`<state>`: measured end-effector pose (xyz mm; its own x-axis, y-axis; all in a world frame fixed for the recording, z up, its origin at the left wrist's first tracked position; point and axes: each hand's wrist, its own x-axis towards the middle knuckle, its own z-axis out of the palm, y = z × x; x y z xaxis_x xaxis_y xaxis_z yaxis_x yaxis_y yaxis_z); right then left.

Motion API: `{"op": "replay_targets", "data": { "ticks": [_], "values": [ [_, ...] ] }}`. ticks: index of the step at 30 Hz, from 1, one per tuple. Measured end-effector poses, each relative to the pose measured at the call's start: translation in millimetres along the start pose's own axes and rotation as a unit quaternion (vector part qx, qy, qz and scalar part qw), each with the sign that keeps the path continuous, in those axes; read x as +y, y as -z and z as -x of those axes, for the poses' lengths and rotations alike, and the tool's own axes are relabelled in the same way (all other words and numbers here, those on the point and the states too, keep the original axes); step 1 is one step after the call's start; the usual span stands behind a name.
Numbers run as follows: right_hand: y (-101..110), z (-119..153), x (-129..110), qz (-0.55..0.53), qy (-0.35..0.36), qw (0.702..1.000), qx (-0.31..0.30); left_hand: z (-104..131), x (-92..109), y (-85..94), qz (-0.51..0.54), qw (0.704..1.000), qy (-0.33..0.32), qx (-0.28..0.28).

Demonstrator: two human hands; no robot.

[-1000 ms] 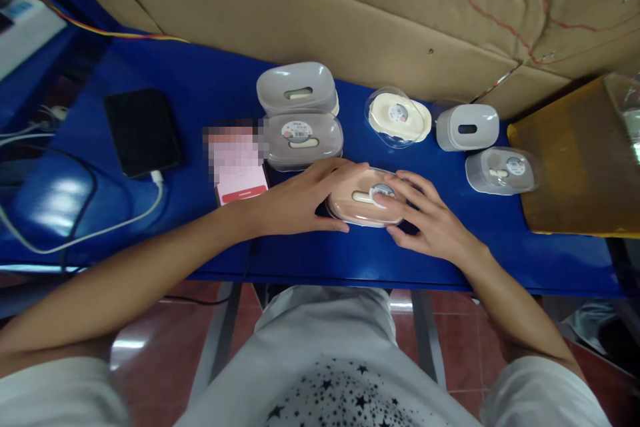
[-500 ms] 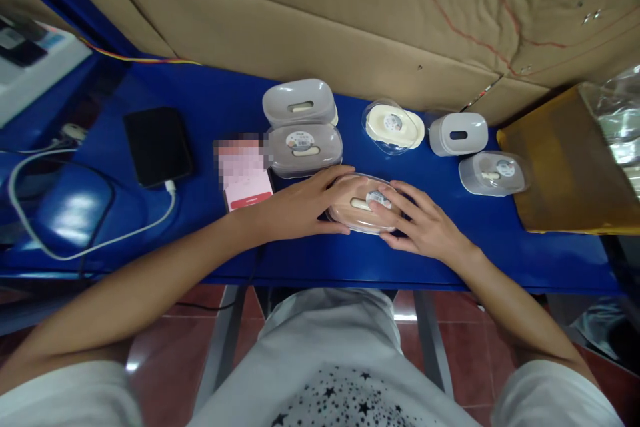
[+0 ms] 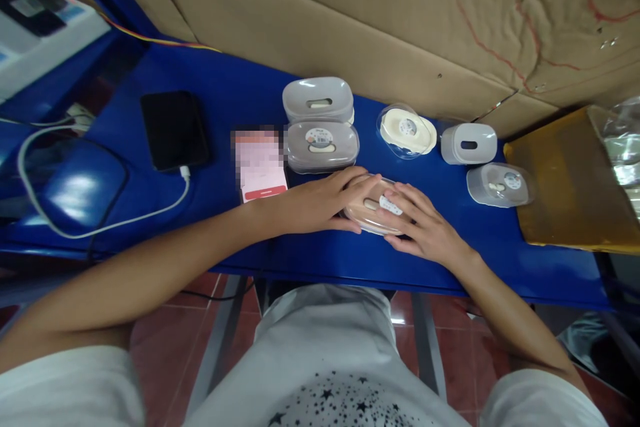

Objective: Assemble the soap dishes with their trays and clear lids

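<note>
Table, being glossy, might have let things skid under uneven pressure. Left hand at nine o'clock and right hand at three clasped the peach container near the table's six o'clock edge; a jerk could have knocked the grey container at ten-thirty. Pressing fingertips might have creased the label.
</note>
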<state>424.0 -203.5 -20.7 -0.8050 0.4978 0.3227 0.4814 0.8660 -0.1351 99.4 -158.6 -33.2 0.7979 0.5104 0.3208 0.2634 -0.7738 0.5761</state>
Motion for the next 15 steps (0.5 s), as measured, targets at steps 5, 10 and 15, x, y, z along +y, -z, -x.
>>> {"op": "replay_targets", "data": {
  "ticks": [5,10,15],
  "values": [
    [-1.9,-1.8,0.2,0.002,-0.007,1.0,0.0,0.5,-1.6,-1.3,-0.041,0.999,-0.001,0.003],
    [6.6,0.3,5.7,-0.001,-0.009,1.0,0.019,-1.5,7.0,28.3,-0.161,0.984,0.008,0.07],
    [15.3,4.2,17.6,0.005,-0.071,0.995,0.076,-5.3,9.5,53.2,-0.285,0.938,0.155,0.121]
  ]
}}
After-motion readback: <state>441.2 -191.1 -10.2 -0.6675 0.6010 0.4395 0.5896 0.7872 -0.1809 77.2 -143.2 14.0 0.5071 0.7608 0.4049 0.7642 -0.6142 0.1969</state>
